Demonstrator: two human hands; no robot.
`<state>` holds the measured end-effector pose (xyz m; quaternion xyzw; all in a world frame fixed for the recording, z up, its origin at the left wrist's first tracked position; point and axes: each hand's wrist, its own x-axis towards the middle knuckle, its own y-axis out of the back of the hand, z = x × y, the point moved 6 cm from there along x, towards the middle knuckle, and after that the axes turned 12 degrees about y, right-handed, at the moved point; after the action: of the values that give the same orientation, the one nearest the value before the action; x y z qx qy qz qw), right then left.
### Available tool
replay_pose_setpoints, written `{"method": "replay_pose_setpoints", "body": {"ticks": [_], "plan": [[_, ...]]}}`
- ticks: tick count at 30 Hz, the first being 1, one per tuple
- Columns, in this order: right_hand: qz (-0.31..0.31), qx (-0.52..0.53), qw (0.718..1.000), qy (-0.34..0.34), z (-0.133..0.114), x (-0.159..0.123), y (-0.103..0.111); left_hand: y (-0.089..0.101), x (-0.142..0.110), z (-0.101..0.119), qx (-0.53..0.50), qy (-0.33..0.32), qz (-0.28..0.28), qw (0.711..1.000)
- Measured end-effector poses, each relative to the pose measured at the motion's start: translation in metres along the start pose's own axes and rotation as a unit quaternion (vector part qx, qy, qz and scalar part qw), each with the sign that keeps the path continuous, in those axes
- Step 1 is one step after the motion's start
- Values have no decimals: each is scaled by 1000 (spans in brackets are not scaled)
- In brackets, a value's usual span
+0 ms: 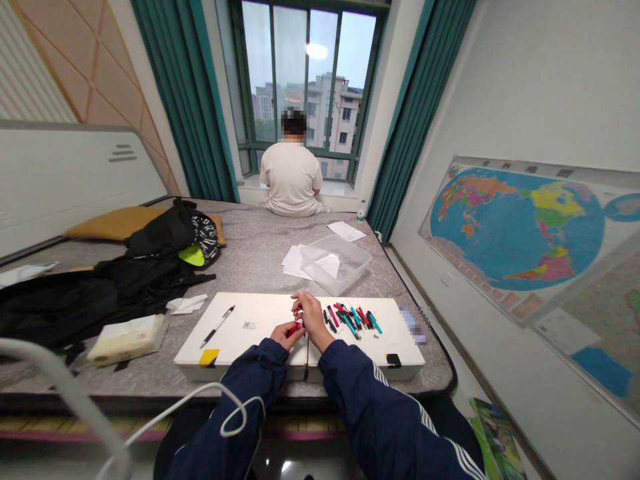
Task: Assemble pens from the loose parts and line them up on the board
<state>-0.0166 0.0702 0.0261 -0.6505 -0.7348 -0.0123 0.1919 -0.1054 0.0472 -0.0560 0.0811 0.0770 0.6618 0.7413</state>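
Note:
My left hand [286,335] grips a red pen [293,329] low over the middle of a white board [250,327]. My right hand [311,319] hangs just above and to the right of it, fingers curled inward. Whether those fingers hold something small, I cannot tell. To the right of my hands, a loose pile of several pens [350,321] in red, teal and black lies on the board. A single black-and-silver pen [217,327] rests on the board's left half, near a small printed label [249,325].
The board sits on a grey mattress [250,247], with a clear plastic box [334,263], loose papers [295,261], a tissue pack [127,339] and a black bag [165,233] nearby. A seated person [291,177] faces the window beyond. A white cable [200,407] crosses below my left arm.

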Motion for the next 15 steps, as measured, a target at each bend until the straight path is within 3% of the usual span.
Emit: {"method": "replay_pose_setpoints", "body": {"ticks": [4,10,15], "plan": [[-21,-53,998,40,-2,-7,12,4,0,-1,12,-2,30,999],[-78,-170,980,67,5,-22,32,4,-1,5,0,-5,26,1000],[-71,-180,978,74,9,-24,35,3,-4,11,-7,-13,29,999]]}}
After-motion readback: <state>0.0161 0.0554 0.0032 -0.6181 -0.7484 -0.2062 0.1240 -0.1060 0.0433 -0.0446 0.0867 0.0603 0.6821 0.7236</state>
